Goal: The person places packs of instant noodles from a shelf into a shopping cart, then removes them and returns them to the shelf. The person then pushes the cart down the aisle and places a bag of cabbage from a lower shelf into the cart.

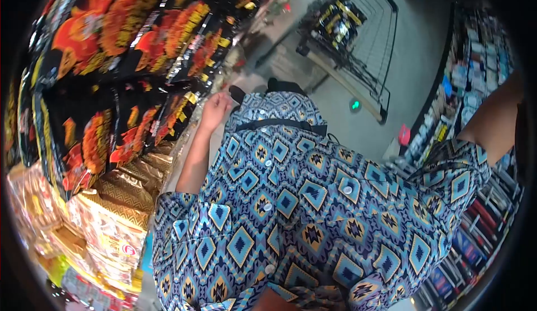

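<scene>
Black packets with orange-and-yellow print lie in rows just left of the fingers of the left hand, the right arm runs outward with its fingers beyond view, and the left forearm stretches forward, its fingers loosely curled, their hold impossible to tell.

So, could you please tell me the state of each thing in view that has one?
Left hand: loosely curled, nothing visible in it.
Right hand: outside the picture.
Shopping cart: partly filled.
Black-and-yellow packages: heaped in the cart.
Black-and-orange packages: displayed in upper and lower rows.
Gold packages: displayed below those rows.
Diamond-patterned shirt: worn, buttoned.
Black strap: across the waist; fastening unclear.
</scene>
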`<action>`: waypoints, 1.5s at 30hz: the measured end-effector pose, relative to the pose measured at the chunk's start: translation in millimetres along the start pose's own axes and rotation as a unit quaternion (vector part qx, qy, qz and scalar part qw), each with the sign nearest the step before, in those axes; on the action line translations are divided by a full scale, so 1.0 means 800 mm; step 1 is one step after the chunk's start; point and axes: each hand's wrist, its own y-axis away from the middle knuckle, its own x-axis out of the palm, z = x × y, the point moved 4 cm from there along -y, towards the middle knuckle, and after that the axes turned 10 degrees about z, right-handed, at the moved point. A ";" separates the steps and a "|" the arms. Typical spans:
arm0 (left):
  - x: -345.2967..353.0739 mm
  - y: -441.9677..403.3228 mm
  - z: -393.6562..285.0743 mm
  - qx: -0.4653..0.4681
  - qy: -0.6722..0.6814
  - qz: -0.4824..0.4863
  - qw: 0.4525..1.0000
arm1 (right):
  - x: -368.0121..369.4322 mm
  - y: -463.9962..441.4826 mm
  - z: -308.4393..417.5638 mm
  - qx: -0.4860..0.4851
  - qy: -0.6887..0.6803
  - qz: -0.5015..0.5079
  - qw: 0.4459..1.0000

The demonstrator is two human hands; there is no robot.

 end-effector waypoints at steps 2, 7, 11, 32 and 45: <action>0.011 -0.009 -0.017 0.010 0.025 0.043 0.999 | 0.010 0.063 0.014 0.040 0.002 0.077 0.996; 0.052 -0.016 -0.107 0.005 0.059 0.062 0.996 | 0.030 0.146 0.035 0.114 0.013 0.238 0.964; 0.082 -0.038 -0.159 0.093 0.177 0.166 0.966 | 0.020 0.145 0.097 0.011 -0.089 0.266 0.960; 0.351 -0.050 -0.315 -0.061 0.561 0.469 0.679 | 0.102 0.256 0.114 0.289 -0.450 0.308 0.787; 0.338 -0.099 -0.251 -0.060 0.321 0.360 0.874 | 0.039 0.307 0.108 0.396 -0.416 0.291 0.765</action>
